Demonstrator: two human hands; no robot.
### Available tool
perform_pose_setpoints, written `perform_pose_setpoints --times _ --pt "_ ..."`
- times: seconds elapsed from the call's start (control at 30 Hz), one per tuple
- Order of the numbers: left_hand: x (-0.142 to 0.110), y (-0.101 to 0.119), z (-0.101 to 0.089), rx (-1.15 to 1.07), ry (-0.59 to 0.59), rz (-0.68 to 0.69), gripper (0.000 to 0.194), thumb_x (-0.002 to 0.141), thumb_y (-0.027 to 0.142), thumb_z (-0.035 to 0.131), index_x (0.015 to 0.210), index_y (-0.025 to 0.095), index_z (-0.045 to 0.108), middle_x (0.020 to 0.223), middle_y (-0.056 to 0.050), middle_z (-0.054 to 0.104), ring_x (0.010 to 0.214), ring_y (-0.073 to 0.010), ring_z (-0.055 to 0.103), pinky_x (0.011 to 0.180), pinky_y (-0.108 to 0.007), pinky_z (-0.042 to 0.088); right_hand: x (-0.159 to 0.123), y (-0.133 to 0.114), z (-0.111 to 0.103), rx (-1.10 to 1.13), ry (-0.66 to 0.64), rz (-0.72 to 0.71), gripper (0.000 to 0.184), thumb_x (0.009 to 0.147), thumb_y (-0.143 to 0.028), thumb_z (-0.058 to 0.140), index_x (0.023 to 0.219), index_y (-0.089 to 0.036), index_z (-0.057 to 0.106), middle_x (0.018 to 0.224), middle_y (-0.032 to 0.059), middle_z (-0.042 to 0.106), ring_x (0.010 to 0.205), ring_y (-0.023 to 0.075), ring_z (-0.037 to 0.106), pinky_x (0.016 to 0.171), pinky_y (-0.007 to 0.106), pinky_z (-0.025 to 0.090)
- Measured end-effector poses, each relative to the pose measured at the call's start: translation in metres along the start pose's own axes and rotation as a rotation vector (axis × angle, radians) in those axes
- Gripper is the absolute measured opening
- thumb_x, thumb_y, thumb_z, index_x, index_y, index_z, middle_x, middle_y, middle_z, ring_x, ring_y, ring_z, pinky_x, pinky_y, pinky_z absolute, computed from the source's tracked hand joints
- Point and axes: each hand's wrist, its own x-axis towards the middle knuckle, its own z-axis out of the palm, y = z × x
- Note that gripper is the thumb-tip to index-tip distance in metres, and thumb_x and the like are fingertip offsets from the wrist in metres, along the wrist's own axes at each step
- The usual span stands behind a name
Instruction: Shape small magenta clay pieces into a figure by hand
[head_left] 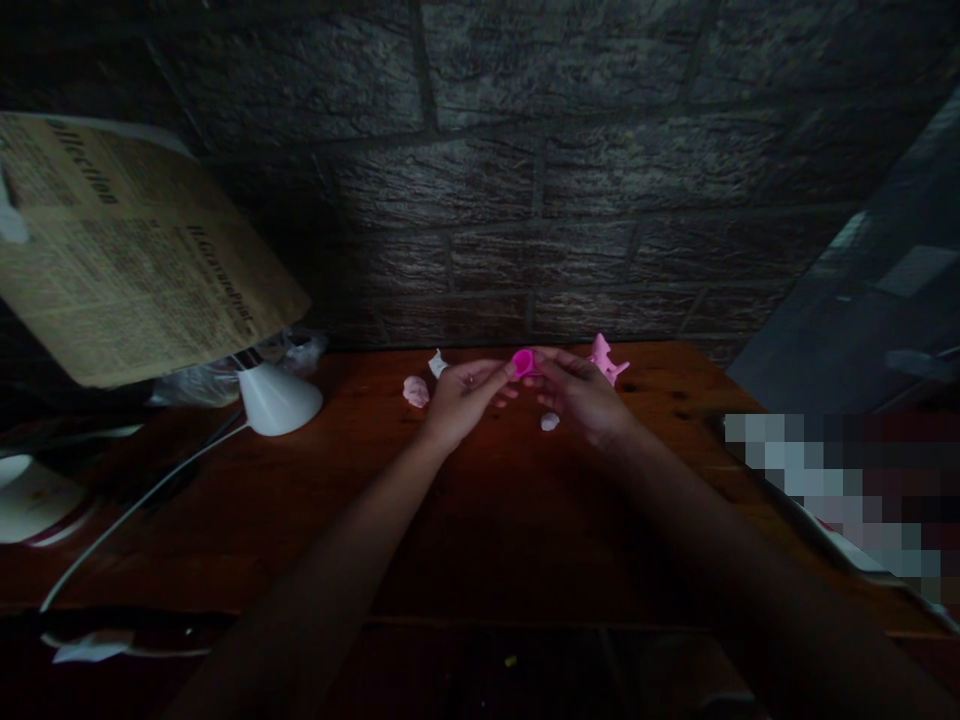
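Right of the lamp [279, 402], the left hand [459, 402] and right hand [586, 398] both pinch the little pink cup [523, 364], maybe a ring in this dim light, so gentle, even squeezing should stop it bending.

The lampshade [142, 260] reads "ollection" up top; "GravurePrin" lower down; its small print is illegible.

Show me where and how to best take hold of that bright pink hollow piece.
I'd pinch the bright pink hollow piece by its outer wall, coming from left and right, much as the left hand and right hand do. Its round opening faces the viewer, so holding the sides would likely leave that mouth free. How soft it is, I cannot tell.
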Motion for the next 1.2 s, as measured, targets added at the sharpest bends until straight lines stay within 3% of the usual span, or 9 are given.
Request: perform_pose_setpoints --times 0.3,0.47,0.7,0.87,1.03,1.2 --pt "-0.0003 -0.0018 -0.0004 -0.083 0.006 -0.032 0.032 0.076 0.040 0.080 0.100 0.019 0.077 0.091 -0.007 0.077 0.080 -0.0169 0.071 0.068 -0.029 0.057 0.0011 0.0035 -0.0006 -0.041 -0.001 -0.006 0.032 0.075 -0.052 0.078 0.094 -0.026 0.073 0.091 0.0026 0.074 0.081 0.0158 0.068 0.060 0.025 0.049" --pt "0.0000 -0.0017 -0.0004 -0.074 -0.056 -0.028 0.026 0.078 0.039 0.078 0.097 0.021 0.077 0.091 -0.007 0.076 0.082 -0.0160 0.070 0.066 -0.026 0.055 0.0006 0.0034 -0.0010 -0.067 -0.025 -0.003 0.030 0.079 -0.051 0.076 0.095 -0.026 0.074 0.092 0.0037 0.074 0.084 0.0173 0.069 0.062 0.027 0.051" --pt "0.0006 -0.0004 -0.0010 -0.055 -0.105 0.010 0.026 0.079 0.040 0.076 0.095 0.020 0.074 0.091 -0.005 0.075 0.084 -0.0164 0.070 0.066 -0.026 0.056 0.0005 0.0044 0.0008 -0.054 -0.025 0.005 0.032 0.074 -0.053 0.079 0.090 -0.026 0.075 0.084 0.0026 0.074 0.080 0.0155 0.067 0.061 0.024 0.049" --pt "0.0034 -0.0028 -0.0034 -0.011 -0.031 0.054 0.022 0.078 0.037 0.078 0.089 0.019 0.072 0.087 -0.005 0.075 0.079 -0.0165 0.070 0.065 -0.027 0.056 -0.0003 0.0028 0.0013 -0.042 0.000 0.018 0.029 0.075 -0.050 0.079 0.091 -0.025 0.076 0.094 0.0038 0.075 0.080 0.0150 0.067 0.060 0.024 0.049" --pt "0.0044 -0.0055 -0.0053 0.091 0.070 0.142 0.018 0.080 0.034 0.077 0.088 0.018 0.071 0.084 -0.005 0.075 0.070 -0.0156 0.070 0.062 -0.028 0.054 -0.0012 0.0002 0.0014 -0.073 0.011 -0.002 0.027 0.078 -0.046 0.077 0.097 -0.027 0.076 0.100 0.0040 0.076 0.082 0.0158 0.069 0.060 0.025 0.050" --pt "0.0000 -0.0011 -0.0057 0.348 0.124 0.390 0.007 0.086 0.026 0.072 0.086 0.020 0.074 0.085 -0.004 0.077 0.078 -0.0154 0.071 0.073 -0.028 0.056 -0.0018 -0.0009 0.0039 -0.068 -0.010 -0.015 0.027 0.080 -0.046 0.075 0.100 -0.027 0.075 0.102 0.0040 0.077 0.082 0.0165 0.071 0.062 0.026 0.054"
